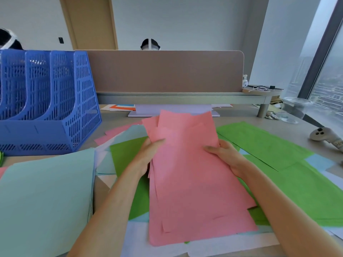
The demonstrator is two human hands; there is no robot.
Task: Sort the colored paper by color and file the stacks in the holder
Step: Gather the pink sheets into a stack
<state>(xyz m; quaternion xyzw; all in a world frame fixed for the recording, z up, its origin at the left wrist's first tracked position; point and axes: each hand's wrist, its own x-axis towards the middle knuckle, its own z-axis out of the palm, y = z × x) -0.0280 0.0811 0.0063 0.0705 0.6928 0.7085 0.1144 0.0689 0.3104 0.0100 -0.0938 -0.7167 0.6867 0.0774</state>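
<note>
I hold the stack of pink paper (189, 175) in the middle of the frame. It is loosely fanned, with its far edges uneven, and it tilts up away from me. My left hand (148, 154) grips its left edge, thumb on top and fingers tucked under. My right hand (226, 156) grips the right edge the same way, thumb pressed on the top sheet. The near end of the stack lies over the papers on the desk (289, 130).

Under and around it lie green sheets (297, 182), spread from the centre out to the right side, with pale blue sheets (319, 160) and white sheets (137, 242) showing between and beneath them. More pink sheets (111, 135) poke out to the left of my left hand. In the lower left sits a large stack of pale teal paper (46, 197).

The blue mesh holder (52, 101) stands in the upper left, well apart from the pink stack, its compartments opening toward me. At the back, along the brown divider panel (163, 71), lies a lavender stack (172, 110) with orange and blue paper (122, 107) just beside it. A white controller (326, 136) and a clear plastic cup (295, 110) sit at the right, by the window (330, 80). The top of another person's head (150, 44) shows over the panel.
</note>
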